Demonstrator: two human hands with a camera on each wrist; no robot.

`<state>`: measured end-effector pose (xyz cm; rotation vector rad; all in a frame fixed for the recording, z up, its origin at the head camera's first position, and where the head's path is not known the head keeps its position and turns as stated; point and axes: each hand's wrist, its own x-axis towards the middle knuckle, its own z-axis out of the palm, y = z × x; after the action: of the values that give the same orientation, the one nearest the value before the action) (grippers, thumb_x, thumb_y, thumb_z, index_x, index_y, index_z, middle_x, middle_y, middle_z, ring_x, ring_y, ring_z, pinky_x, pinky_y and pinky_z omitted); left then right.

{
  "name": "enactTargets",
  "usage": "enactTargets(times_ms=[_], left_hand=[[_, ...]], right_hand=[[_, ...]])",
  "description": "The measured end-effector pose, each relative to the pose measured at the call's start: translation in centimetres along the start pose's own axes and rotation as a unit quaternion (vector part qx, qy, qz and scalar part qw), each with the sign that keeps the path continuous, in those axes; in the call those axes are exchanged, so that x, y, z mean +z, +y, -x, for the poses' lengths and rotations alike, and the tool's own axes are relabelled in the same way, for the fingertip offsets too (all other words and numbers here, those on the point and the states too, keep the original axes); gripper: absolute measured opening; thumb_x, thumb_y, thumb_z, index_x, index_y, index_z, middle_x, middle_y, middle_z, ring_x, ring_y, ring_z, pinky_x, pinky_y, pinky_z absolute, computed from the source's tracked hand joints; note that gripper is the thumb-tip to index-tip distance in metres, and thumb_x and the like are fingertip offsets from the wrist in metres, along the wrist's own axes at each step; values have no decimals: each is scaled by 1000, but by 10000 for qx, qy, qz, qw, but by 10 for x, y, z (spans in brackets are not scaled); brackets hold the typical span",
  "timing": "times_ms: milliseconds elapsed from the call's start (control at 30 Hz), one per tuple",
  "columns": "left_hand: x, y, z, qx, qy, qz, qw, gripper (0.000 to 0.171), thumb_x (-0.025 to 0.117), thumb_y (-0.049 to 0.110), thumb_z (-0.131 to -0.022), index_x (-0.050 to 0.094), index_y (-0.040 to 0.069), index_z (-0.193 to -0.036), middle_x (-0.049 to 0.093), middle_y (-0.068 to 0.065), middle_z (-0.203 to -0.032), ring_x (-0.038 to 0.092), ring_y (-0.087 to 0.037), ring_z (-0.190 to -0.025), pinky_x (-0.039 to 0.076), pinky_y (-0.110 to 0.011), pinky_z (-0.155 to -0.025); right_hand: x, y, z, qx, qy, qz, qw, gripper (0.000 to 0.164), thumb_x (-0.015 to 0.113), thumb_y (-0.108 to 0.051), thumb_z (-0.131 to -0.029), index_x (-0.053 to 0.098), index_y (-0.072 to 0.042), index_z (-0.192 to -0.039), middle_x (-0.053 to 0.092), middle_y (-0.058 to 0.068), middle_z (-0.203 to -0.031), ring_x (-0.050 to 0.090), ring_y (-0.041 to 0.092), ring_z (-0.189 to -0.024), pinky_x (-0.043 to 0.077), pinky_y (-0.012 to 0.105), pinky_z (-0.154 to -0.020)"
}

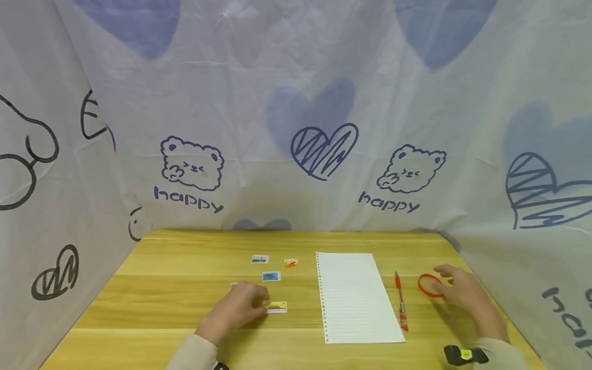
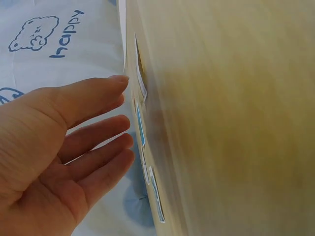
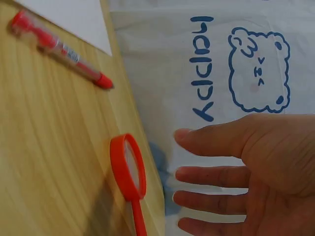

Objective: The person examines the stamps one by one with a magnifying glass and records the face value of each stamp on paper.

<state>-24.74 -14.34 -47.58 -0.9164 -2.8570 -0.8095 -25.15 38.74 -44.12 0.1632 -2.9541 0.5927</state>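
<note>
Evidently, smooth paper and glossy plastic are lying on a yellow wood-grain table [image 1: 185, 288], its streaks running lengthwise. Five small rectangular paper stamps with pale borders are resting on its left half: a yellow-and-white stamp [image 1: 277, 308], a blue stamp with a green patch [image 1: 271, 276], a greyish-green stamp [image 1: 260, 259], a yellow stamp with a red figure [image 1: 291, 263], and one mostly hidden stamp [image 1: 233, 285] behind the left hand [image 1: 238, 306]. A white ruled sheet of paper [image 1: 358, 298], punched along its left edge, is lying flat mid-table, and a slender clear-and-red plastic pen [image 1: 402, 302] is lying just right of it. A round magnifying glass with a red plastic rim and handle [image 3: 118, 167] is sitting farther right.

The left hand is hovering low, its fingers loosely bent and apart, gripping nothing; the yellow-and-white stamp is lying just beside its fingertips, though I cannot tell whether they are touching it. The right hand [image 1: 458, 289] is holding its fingers spread and relaxed, grasping nothing, with the magnifying glass lying near and below the fingertips.

Behind, a white cloth backdrop [image 1: 259, 205] is showing hearts, line-drawn bears and the word "happy". Small print is marking the pen's barrel, too blurred to read.
</note>
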Motion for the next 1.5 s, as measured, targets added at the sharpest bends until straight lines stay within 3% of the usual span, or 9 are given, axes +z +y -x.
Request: enactTargets(times_ms=[167,300,400,533,733,1000,1233,1500], left_hand=[[0,1,0,105,-71,-124,9998,16,83,8,-83,79,3,-97,78,-16,-111,75,-31,-102,61,-47,-93],[-2,1,1,195,-195,-162,9995,9,84,8,-82,79,5,-89,79,-15,-107,73,-25,-90,62,-38,-83],[-3,2,0,259,-267,-157,9992,7,84,6,-83,78,6,-86,77,-7,-93,60,-11,-74,54,-26,-68],[-2,2,-2,276,-285,-85,9992,7,83,4,-83,78,5,-88,72,-1,-80,50,-2,-67,46,-19,-61],[2,2,-4,112,-259,-106,9995,8,82,3,-83,78,5,-90,71,1,-78,47,-2,-66,44,-20,-60],[2,3,-5,-139,-200,-209,9995,8,82,5,-84,79,3,-91,73,-1,-80,49,-3,-66,45,-21,-59],[3,2,-7,-115,-149,-406,9990,4,82,6,-84,79,6,-86,78,-4,-84,60,-4,-71,52,-24,-64],[3,1,-7,-18,-25,-423,9991,7,84,6,-82,78,9,-80,75,0,-78,58,-3,-68,51,-23,-63]], right_hand=[[2,9,2,-5,-17,360,9994,40,73,-19,-92,65,9,-120,70,35,-112,66,54,-102,54,64,-87],[2,16,3,12,6,306,9995,39,74,-14,-90,65,11,-117,70,36,-110,65,55,-103,53,65,-90],[3,21,4,54,50,214,9997,39,75,-14,-90,65,11,-117,70,36,-111,66,55,-103,53,65,-90],[5,28,5,88,92,140,9998,38,76,-14,-89,66,10,-117,70,36,-110,67,54,-100,54,65,-88],[12,38,7,79,179,-34,9998,35,76,-8,-87,67,12,-114,70,36,-106,70,49,-94,55,63,-86],[12,41,5,264,104,-107,9995,33,77,-8,-85,69,13,-109,72,32,-105,68,50,-100,55,60,-90],[13,40,4,590,-127,-74,9982,30,76,-11,-87,71,10,-108,74,28,-104,69,45,-98,55,58,-88],[18,42,5,593,-61,6,9982,24,77,-11,-84,73,5,-101,76,21,-97,70,39,-91,56,51,-82]])
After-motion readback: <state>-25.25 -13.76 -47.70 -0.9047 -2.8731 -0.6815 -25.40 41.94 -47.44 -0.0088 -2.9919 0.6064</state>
